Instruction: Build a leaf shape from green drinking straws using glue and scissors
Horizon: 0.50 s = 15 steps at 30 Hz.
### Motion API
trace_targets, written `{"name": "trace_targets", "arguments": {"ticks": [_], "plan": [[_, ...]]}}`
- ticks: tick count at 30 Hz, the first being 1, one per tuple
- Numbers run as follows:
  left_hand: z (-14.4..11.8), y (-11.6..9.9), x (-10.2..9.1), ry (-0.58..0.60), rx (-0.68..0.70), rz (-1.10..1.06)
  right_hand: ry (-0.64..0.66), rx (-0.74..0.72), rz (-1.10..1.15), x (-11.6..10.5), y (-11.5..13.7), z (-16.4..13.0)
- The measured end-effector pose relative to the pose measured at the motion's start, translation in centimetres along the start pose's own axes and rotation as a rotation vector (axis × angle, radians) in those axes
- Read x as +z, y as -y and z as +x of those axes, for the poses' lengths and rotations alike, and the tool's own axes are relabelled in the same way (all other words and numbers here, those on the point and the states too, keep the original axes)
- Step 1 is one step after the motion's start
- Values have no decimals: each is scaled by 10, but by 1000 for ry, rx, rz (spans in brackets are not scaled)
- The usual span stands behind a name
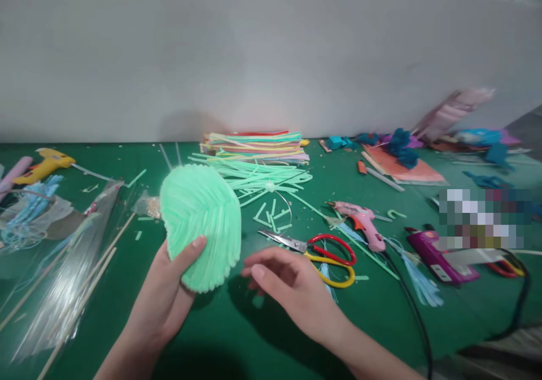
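A mint-green fuzzy leaf shape made of pipe cleaners (pixel 203 216) is held up in my left hand (pixel 169 289), thumb across its front and the other fingers hidden behind it. To its right, my right hand (pixel 292 289) hovers with fingers curled loosely and apart, touching nothing that I can see. Just beyond that hand lie scissors (pixel 307 246) with one red and one yellow handle. Short cut pieces of green pipe cleaner (pixel 271 217) are scattered past the blades. Behind the leaf spreads a loose pile of mint-green pipe cleaners (pixel 262 175).
Bundled multicoloured pipe cleaners (pixel 254 147) sit by the wall. At right are a pink glue gun (pixel 366 222) with a black cord and a purple tape dispenser (pixel 442 256). A yellow glue gun (pixel 46 165), clear plastic sleeves (pixel 63 301) and wooden sticks (pixel 91 289) lie left on the green table.
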<state>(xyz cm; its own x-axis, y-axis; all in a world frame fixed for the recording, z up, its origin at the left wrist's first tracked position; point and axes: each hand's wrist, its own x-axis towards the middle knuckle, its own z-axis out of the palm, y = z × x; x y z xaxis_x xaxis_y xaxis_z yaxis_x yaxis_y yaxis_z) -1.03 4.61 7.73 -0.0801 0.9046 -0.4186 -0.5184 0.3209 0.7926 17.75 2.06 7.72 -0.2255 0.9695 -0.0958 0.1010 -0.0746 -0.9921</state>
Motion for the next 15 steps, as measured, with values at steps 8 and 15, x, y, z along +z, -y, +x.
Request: {"name": "trace_targets", "arguments": {"ticks": [8,15], "plan": [[-5,9,5,-83,84,70,-166,25,274,32,-8,15],[-11,16,6,-195,243,288,-237,-22,280,34,-14,17]]}}
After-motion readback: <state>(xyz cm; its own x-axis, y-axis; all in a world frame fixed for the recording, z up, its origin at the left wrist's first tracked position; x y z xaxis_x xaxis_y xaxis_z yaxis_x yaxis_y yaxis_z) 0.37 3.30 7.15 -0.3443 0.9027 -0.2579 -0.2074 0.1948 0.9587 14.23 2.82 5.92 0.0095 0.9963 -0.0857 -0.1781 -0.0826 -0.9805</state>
